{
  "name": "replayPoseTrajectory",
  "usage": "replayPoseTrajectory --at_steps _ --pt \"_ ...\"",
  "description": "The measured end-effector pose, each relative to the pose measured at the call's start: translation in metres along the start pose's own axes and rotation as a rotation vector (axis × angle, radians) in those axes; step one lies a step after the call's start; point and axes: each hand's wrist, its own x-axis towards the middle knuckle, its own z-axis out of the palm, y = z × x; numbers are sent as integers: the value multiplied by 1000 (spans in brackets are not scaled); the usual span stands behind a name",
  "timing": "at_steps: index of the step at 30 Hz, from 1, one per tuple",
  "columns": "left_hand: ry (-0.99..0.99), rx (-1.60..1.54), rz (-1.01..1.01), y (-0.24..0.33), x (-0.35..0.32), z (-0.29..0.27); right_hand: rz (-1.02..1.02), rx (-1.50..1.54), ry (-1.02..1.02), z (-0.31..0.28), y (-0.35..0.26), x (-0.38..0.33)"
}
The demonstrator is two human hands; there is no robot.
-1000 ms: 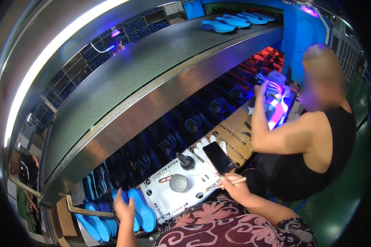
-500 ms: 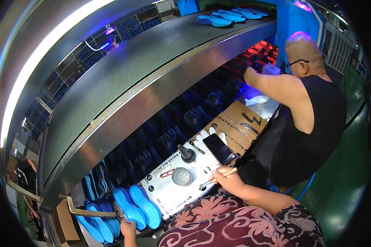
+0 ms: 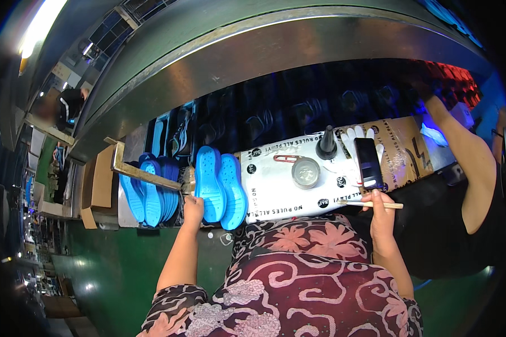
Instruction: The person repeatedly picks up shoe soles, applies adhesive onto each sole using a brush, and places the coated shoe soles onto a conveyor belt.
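My right hand (image 3: 381, 213) pinches a thin brush with a pale wooden handle (image 3: 398, 206). Its tip points left over the white printed sheet (image 3: 275, 194). My left hand (image 3: 193, 211) is closed at the near edge of the bench, beside a blue shoe sole (image 3: 210, 182); what its fingers hold, if anything, is hidden. A second blue sole (image 3: 233, 194) lies against the first one's right side. On the sheet stand a round tub of greyish contents (image 3: 305, 173) and a black cone-shaped bottle (image 3: 326, 145). A dark phone (image 3: 368, 163) lies partly over a white glove (image 3: 358, 135).
More blue soles (image 3: 152, 194) are packed at the left, under a worn bar (image 3: 146, 178). Beyond them is an open cardboard box (image 3: 99, 182). A metal-edged conveyor (image 3: 247, 73) runs across above the bench. At the right, a co-worker's arm (image 3: 464, 163) reaches in.
The view has swung left, so the bench things appear farther right. My right hand still has the brush, and my left hand stays beside the blue soles.
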Motion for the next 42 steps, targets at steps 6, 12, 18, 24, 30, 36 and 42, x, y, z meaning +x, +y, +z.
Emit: replayPoseTrajectory --at_steps 6,12,18,24,30,36,42 --pt "-697 -1128 -513 1 -6 -84 -12 15 5 -2 1 6" --pt "-520 -804 70 108 -63 -195 42 0 -62 -16 28 8" --pt "-613 -830 693 365 -111 -203 -43 47 -84 -29 8 -1" --pt "-911 -933 543 592 -48 -117 -285 -68 37 -60 2 -5" --pt "-1078 -781 397 822 -76 59 -557 -252 84 -89 6 6" --pt "-847 -736 637 926 -149 169 -561 -247 112 -106 16 18" --pt "-1092 -887 631 882 -131 106 -530 -202 143 -99 13 12"
